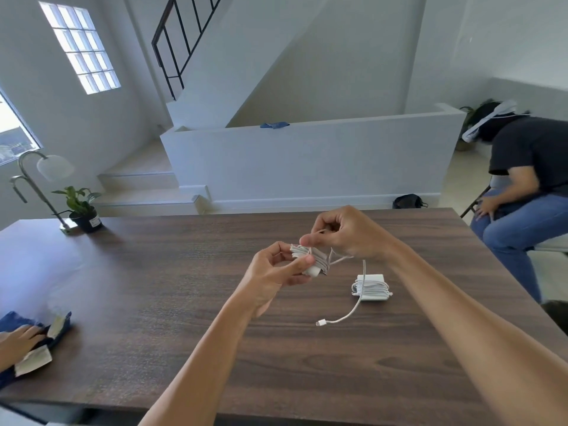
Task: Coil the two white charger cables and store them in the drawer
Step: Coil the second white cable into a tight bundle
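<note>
Above the dark wooden table [153,272] my left hand [273,276] holds a small white charger bundle [310,259], its cable wound around the plug block. My right hand [344,238], just right of it and slightly higher, pinches the loose end of that cable, which runs from the bundle into its fingers. A second white charger [372,287] lies on the table to the right, cable wrapped around its square block. Its free tail curves down to a connector [319,323]. No drawer is in view.
At the left edge another person's hand [18,339] rests on blue cloth with paper pieces [33,361]. A potted plant [81,210] and a lamp [46,176] stand at the table's far left corner. A person [522,186] sits on a chair beyond the right edge.
</note>
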